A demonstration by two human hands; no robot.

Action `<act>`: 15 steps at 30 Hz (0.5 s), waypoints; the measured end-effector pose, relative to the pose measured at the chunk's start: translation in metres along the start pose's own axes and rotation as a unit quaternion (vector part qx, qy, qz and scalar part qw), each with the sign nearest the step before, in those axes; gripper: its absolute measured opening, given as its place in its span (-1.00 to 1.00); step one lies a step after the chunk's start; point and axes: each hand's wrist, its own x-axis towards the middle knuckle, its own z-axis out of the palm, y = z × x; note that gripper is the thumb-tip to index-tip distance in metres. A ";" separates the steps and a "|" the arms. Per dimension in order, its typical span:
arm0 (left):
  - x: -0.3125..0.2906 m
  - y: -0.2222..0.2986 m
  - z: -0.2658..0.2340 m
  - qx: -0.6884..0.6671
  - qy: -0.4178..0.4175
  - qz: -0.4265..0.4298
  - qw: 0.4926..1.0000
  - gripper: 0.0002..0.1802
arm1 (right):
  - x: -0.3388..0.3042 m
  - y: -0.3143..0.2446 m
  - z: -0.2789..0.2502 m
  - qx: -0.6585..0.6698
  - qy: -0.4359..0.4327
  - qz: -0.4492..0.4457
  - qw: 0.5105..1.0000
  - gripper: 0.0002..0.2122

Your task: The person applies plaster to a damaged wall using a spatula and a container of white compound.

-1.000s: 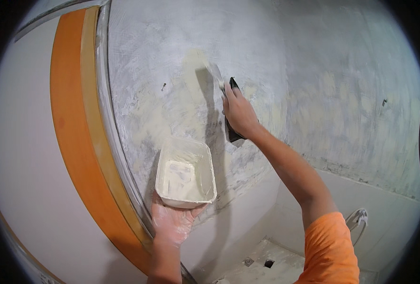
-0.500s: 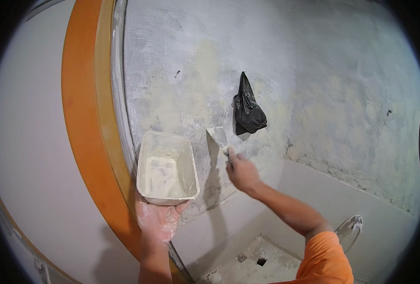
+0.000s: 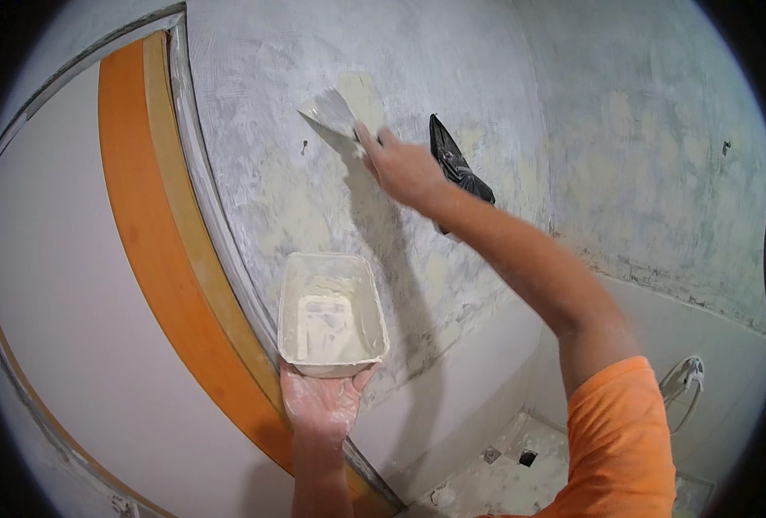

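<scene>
From below, my left hand [image 3: 324, 402] holds a white plastic tub [image 3: 290, 324], its palm and fingers smeared with white paste. Pale, creamy filler [image 3: 335, 332] covers part of the tub's bottom and clings to its walls. My right hand [image 3: 403, 169] is closed round the handle of a broad putty knife [image 3: 331, 114], raised above and beyond the tub. The blade is against or very near the patchy grey wall [image 3: 253, 78]; contact cannot be told for sure. Behind my right forearm hangs a black plastic bag [image 3: 453, 160], partly covered by it.
An orange-edged door frame [image 3: 141, 190] and a white panel stand at the left. A screw [image 3: 304, 147] sticks out of the wall below the blade. At the lower right are a shower hose [image 3: 692, 388] and a floor with a square dark drain hole [image 3: 528, 457].
My right hand has carried the putty knife up and left along the wall, its forearm now crossing the bag. The view has shifted, and the tub sits slightly further right in it.
</scene>
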 end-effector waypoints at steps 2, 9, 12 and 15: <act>0.001 -0.004 -0.004 -0.002 -0.025 0.014 1.000 -0.30 | -0.054 0.009 0.043 0.023 0.025 0.013 0.999 -0.42; -0.003 0.007 -0.023 -0.004 -0.007 0.032 0.999 -0.27 | -0.289 -0.002 0.085 0.017 -0.132 0.074 0.988 -0.40; -0.006 0.008 -0.021 -0.019 -0.031 0.034 0.999 -0.25 | -0.294 0.032 0.063 -0.013 -0.113 0.016 0.993 -0.41; -0.004 -0.003 -0.015 -0.020 -0.035 0.040 0.998 -0.26 | -0.243 0.054 0.036 -0.024 -0.049 -0.012 0.998 -0.44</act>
